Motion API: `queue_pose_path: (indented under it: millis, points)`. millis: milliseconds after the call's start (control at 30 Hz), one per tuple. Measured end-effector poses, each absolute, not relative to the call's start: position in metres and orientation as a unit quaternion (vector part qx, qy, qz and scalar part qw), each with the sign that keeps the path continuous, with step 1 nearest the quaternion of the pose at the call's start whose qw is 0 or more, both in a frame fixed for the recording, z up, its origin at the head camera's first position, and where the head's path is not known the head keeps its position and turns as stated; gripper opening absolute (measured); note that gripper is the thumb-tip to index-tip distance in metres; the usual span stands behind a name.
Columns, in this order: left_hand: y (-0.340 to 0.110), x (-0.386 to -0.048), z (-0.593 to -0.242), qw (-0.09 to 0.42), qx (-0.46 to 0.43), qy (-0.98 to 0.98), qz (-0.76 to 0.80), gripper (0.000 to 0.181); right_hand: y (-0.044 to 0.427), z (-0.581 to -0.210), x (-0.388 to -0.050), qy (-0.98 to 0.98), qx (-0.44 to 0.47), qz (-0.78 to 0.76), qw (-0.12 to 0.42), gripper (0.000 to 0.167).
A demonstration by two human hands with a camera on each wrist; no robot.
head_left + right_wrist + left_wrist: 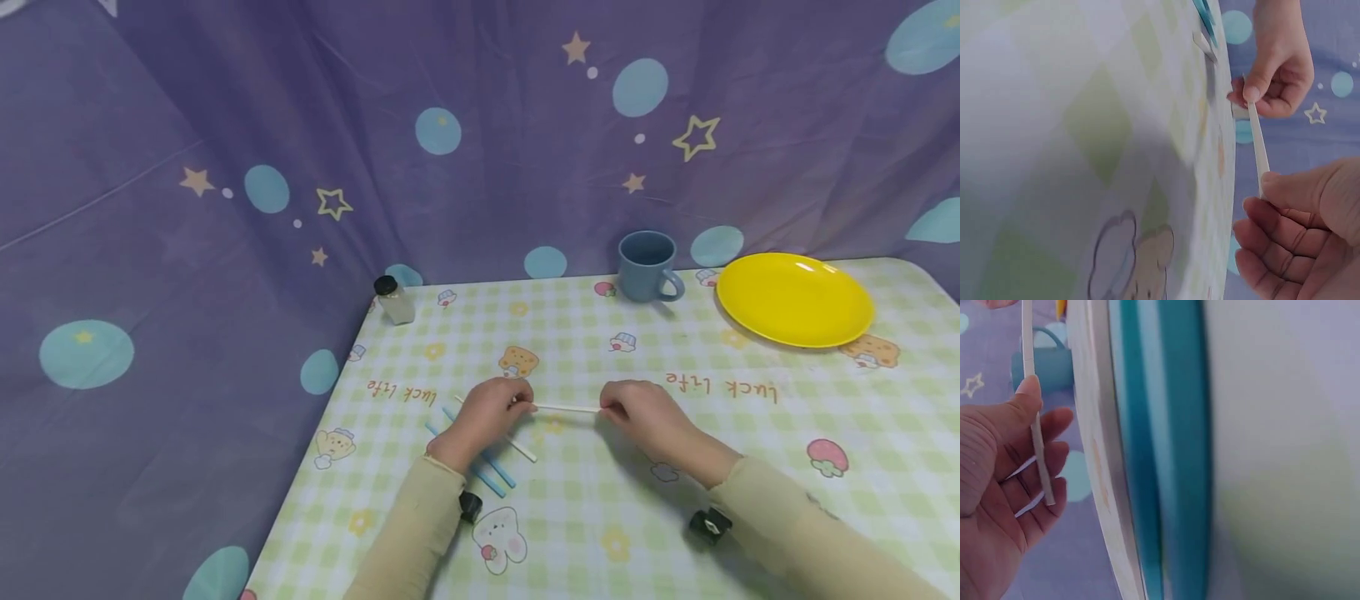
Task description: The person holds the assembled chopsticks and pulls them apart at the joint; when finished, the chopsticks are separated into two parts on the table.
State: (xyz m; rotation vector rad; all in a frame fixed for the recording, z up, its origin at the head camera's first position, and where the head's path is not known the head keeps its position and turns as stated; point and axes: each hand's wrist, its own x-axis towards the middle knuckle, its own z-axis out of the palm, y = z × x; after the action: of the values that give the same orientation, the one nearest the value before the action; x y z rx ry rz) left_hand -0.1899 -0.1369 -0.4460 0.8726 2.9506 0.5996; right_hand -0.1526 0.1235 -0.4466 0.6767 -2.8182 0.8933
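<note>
A thin white straw-like stick stretches level between both hands, above the checked tablecloth. My left hand pinches it between thumb and index finger, and in the left wrist view the stick's end runs down past the curled fingers. Its other end is pinched by my right hand, seen close up in the right wrist view with the stick slanting away. Below the left hand lie two blue sticks and another white stick, partly hidden by that hand and wrist.
A blue-grey mug stands at the table's back edge, with a yellow plate to its right. At the back left corner is a small jar with a black lid. A purple patterned curtain hangs behind and left of the table.
</note>
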Motion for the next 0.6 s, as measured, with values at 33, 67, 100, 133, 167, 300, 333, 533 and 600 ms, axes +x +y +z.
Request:
queue_pose_path:
  millis: [33, 67, 100, 133, 167, 300, 333, 533, 600]
  points:
    - [-0.134, -0.189, -0.446, 0.003, 0.285, 0.938, 0.199, 0.006, 0.127, -0.446, -0.152, -0.928, 0.218, 0.298, 0.048, 0.012]
    - [-0.132, -0.188, -0.446, 0.004, 0.292, 0.934, 0.207, 0.006, 0.131, -0.444, -0.152, -0.928, 0.212, 0.303, 0.039, 0.012]
    - [-0.129, -0.187, -0.445, 0.005, 0.300, 0.929, 0.216, 0.006, 0.134, -0.443, -0.151, -0.928, 0.206, 0.308, 0.030, 0.012]
    - [-0.126, -0.186, -0.444, 0.008, 0.305, 0.925, 0.227, 0.007, 0.137, -0.443, -0.151, -0.928, 0.201, 0.313, 0.022, 0.012]
    - [-0.123, -0.185, -0.444, 0.012, 0.309, 0.921, 0.238, 0.008, 0.140, -0.442, -0.151, -0.927, 0.198, 0.320, 0.014, 0.012]
    - [-0.111, -0.179, -0.442, 0.036, 0.319, 0.908, 0.269, 0.007, 0.150, -0.440, -0.149, -0.917, 0.205, 0.342, -0.004, 0.011]
    - [-0.108, -0.177, -0.442, 0.042, 0.318, 0.907, 0.273, 0.006, 0.151, -0.441, -0.148, -0.915, 0.210, 0.345, -0.004, 0.010]
    - [-0.089, -0.170, -0.442, 0.051, 0.344, 0.895, 0.277, 0.005, 0.154, -0.443, -0.144, -0.897, 0.254, 0.361, 0.000, 0.002]
    - [-0.083, -0.168, -0.442, 0.047, 0.357, 0.888, 0.285, 0.005, 0.154, -0.444, -0.143, -0.892, 0.267, 0.365, 0.004, 0.004]
